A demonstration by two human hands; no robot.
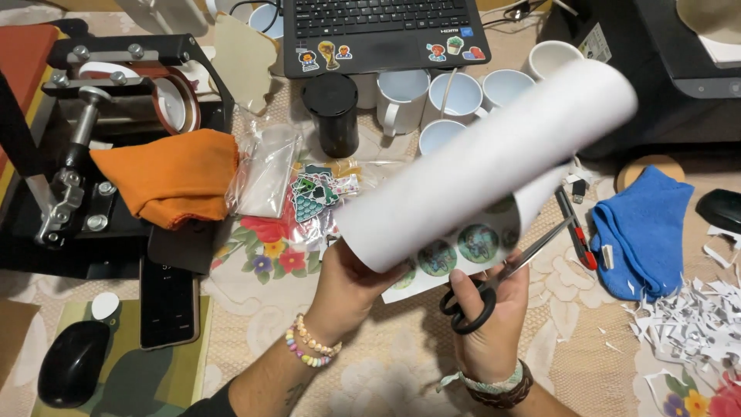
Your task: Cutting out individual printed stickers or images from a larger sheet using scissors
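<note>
Curling white sheet, printed round pictures

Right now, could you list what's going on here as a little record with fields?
left hand: holds a curled white sheet printed with round pictures
right hand: grips black-handled scissors, blades at the sheet's lower edge
behind sheet: white mugs, black cylinder, laptop
left side: orange cloth, mug press, mouse
right side: blue cloth, paper scraps

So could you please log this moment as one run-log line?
left hand: holds curled sheet | right hand: holds scissors at sheet edge | table: mugs, paper scraps
</note>
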